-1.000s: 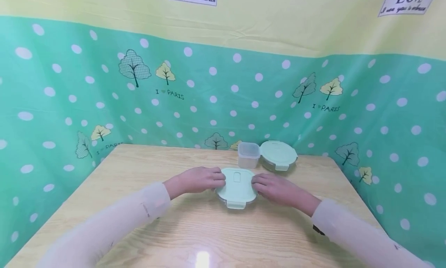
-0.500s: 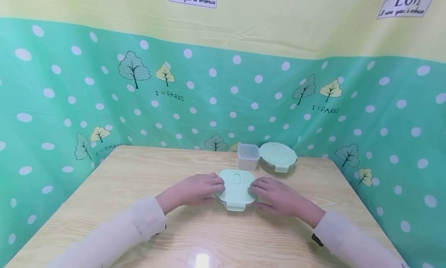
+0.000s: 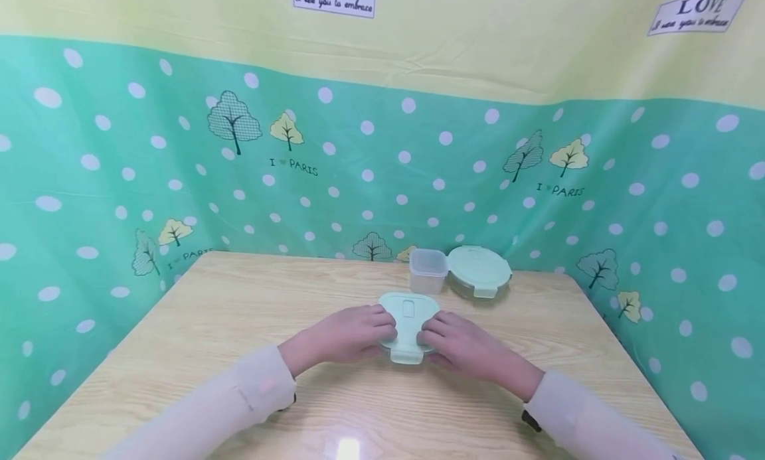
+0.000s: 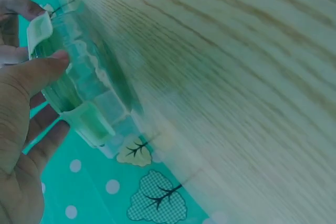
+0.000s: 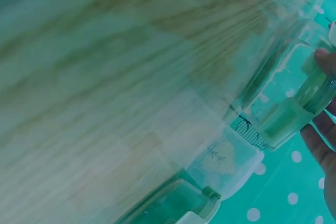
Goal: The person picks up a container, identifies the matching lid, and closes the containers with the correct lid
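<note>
A glass food container with a mint-green lid (image 3: pixel 409 314) sits on the table between my hands. Its near clip (image 3: pixel 406 356) lies against the front side. My left hand (image 3: pixel 352 332) grips the left edge, fingers curled over the lid; in the left wrist view the thumb (image 4: pixel 50 69) lies along the side near the rim. On the right edge, my right hand (image 3: pixel 466 347) holds the lid with bent fingers, and the right wrist view has that thumb (image 5: pixel 326 60) against the side. The hands cover the lid's left and right edges in the head view.
Behind the container stand a clear lidless plastic box (image 3: pixel 427 281) and a larger round container with a mint-green lid (image 3: pixel 480 269), side by side near the back edge. A polka-dot curtain (image 3: pixel 335 174) hangs behind the wood-grain table (image 3: pixel 263 294).
Both hands have shifted a little along the container's sides toward its near end, and their fingers reach farther in over the lid. The container stays in about the same place.
</note>
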### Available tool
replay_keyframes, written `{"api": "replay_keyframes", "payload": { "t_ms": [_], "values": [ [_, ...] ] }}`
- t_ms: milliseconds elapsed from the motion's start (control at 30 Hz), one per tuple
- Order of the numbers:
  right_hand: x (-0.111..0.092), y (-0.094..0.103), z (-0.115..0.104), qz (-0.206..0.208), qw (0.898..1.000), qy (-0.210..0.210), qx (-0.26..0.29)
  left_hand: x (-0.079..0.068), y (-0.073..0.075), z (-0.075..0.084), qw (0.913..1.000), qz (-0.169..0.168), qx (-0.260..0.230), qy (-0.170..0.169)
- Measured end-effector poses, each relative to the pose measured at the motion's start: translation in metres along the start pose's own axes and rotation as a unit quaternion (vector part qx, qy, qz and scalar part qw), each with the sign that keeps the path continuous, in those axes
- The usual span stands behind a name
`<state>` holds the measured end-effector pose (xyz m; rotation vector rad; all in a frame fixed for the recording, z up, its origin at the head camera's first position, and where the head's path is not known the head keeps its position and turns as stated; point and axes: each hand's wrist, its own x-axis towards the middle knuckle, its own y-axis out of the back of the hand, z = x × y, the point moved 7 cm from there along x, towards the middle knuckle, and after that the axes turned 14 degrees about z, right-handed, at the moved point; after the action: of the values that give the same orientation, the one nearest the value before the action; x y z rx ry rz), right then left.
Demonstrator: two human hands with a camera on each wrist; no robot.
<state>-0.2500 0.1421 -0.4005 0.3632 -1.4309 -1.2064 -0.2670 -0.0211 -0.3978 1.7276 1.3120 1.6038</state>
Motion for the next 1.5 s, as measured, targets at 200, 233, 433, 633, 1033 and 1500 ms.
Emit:
{"api": "replay_keyframes", "payload": {
  "t_ms": [200, 233, 433, 633, 1033, 1500],
  "values": [
    [0.0, 0.0, 0.001, 0.008, 1.0, 0.005, 0.003, -0.002, -0.005, 0.0, 0.9997, -0.012, 0.02, 0.003],
    [0.0, 0.0, 0.001, 0.009, 1.0, 0.004, 0.004, -0.002, -0.005, 0.0, 0.9996, -0.013, 0.023, 0.005],
    [0.003, -0.003, 0.004, -0.004, 1.0, -0.001, 0.005, -0.002, -0.004, -0.002, 0.9993, -0.019, 0.027, 0.015],
    [0.01, -0.005, 0.005, -0.006, 1.0, 0.002, 0.008, -0.006, -0.001, -0.006, 0.9992, -0.018, 0.031, 0.019],
    [0.026, -0.019, 0.01, -0.036, 0.999, -0.011, 0.016, -0.019, 0.002, -0.019, 0.9987, -0.019, 0.025, 0.041],
    [0.052, -0.04, 0.018, -0.039, 0.999, -0.012, 0.003, -0.038, 0.01, -0.043, 0.9971, 0.002, 0.006, 0.076]
  ]
}}
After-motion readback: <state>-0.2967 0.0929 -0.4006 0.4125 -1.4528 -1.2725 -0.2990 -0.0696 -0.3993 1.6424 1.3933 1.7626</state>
